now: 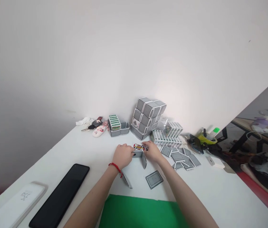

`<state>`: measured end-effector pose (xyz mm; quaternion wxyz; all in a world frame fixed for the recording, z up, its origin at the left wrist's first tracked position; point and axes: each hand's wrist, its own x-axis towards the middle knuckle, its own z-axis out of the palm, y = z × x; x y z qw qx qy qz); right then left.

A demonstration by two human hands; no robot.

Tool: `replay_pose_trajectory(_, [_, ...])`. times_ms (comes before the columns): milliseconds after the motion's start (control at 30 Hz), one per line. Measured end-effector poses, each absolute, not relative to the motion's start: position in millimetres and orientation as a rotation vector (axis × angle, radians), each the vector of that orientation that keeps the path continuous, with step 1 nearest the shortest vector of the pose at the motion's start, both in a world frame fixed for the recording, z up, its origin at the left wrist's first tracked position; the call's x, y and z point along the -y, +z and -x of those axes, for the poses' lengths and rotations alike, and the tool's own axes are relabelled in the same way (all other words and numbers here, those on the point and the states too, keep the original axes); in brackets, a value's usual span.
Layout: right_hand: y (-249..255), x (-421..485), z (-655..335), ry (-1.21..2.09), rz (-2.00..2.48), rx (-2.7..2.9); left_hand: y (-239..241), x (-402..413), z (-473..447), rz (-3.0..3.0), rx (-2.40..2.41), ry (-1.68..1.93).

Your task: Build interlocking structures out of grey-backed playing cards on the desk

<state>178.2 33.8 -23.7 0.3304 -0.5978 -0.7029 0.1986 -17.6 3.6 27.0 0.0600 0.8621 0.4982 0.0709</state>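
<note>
Folded playing cards [138, 154] stand joined between my two hands, a court-card face showing on top and grey patterned backs at the front. My left hand [124, 155], with a red cord on its wrist, closes on their left side. From the right, my right hand [152, 152] pinches them. A flap hangs out at the front right. One grey-backed card [154, 180] lies by my right forearm, and a folded card [126, 180] rests beside my left wrist. Several folded cards [182, 158] lie scattered to the right. Behind my hands rises a stack of card boxes [145, 117].
Green-and-white card packs [166, 137] stand back right; more packs [114, 123] sit in a grey card tray [124, 130]. Keychains [98, 126] lie back left. A black phone [61, 194] and white power bank [17, 205] lie left; a green sheet [142, 212] lies in front.
</note>
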Motion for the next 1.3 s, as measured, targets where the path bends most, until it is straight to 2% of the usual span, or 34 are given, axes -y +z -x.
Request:
replay_pose_trajectory(500, [-8,-22,-185,0.238,1.779,1.813,25,-5,18,-2.605,-1.528,0.213])
replay_pose_trajectory(967, [26,-41,-194,0.245,1.734,1.833,29,-5,21,-2.511,-1.668,0.131])
replay_pose_trajectory(1133, [33,-18,-195,0.253,1.713,1.790,37,1,24,-2.382,-1.794,0.037])
replay_pose_trajectory(1300, [25,23,-201,0.408,1.620,1.716,50,7,31,-2.327,-1.851,-0.008])
